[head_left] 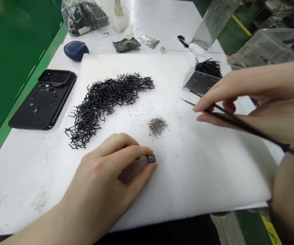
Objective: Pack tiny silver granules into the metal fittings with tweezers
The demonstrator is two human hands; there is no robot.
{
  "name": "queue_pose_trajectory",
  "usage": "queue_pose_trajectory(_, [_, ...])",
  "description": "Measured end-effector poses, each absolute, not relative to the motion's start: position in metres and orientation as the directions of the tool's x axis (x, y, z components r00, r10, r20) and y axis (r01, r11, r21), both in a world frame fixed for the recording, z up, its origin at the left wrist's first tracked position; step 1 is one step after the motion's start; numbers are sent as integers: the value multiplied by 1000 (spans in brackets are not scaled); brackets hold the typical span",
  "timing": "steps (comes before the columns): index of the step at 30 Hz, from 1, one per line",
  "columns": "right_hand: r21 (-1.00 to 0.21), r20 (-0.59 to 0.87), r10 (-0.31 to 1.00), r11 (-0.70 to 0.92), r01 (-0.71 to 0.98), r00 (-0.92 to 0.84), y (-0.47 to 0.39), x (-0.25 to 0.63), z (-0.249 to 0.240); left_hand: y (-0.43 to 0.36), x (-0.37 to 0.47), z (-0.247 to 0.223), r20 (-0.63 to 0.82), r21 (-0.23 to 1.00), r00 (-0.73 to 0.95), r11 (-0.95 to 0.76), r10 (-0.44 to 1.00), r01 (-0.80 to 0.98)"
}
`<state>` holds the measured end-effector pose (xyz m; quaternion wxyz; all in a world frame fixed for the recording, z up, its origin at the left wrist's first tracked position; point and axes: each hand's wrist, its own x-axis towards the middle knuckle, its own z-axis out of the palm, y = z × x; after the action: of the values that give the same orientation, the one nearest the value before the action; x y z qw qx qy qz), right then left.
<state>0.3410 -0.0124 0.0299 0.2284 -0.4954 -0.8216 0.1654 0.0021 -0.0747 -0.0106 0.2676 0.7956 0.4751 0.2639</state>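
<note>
My left hand pinches a small dark metallic part between thumb and fingers, low over the white foam sheet. Black tweezers are held in my right hand, their tips pointing left and apart, with nothing visible between them. Just above the left fingertips lies a small pile of tiny metallic pieces. A curved heap of thin, bent black pieces spreads behind my left hand. Partly behind my right hand, a clear box holds more black pieces.
A black phone lies at the left, near a blue rounded object. At the back are a bag of black pieces, a green packet and a small clear bag. A clear container stands at back right.
</note>
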Motion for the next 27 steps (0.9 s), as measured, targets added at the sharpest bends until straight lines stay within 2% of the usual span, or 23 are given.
queue_pose_trajectory(2, [-455,151,855,506,732,-497,-14,344,35,-75,0,-13,172,673,400,-404,900,620])
queue_pose_trajectory(4, [-472,43,830,508,721,-557,-13,346,38,-76,-2,-16,199,678,393,-416,898,606])
queue_pose_trajectory(8, [-465,-101,818,464,754,-566,-7,347,40,-77,-1,-21,220,695,386,-422,896,582])
queue_pose_trajectory(10, [-490,-39,819,483,726,-572,-4,345,41,-76,1,-22,214,702,387,-416,897,578])
queue_pose_trajectory(13, [-528,128,836,512,678,-533,-6,337,42,-74,3,-22,224,716,400,-428,889,551])
queue_pose_trajectory(15, [-537,173,830,531,655,-531,-9,325,42,-73,4,-22,242,731,401,-438,884,523])
queue_pose_trajectory(19, [-574,204,776,588,570,-596,0,287,42,-72,5,-22,257,752,406,-446,877,486])
queue_pose_trajectory(27, [-514,158,764,604,609,-625,64,214,22,-73,9,-36,273,780,395,-442,877,443])
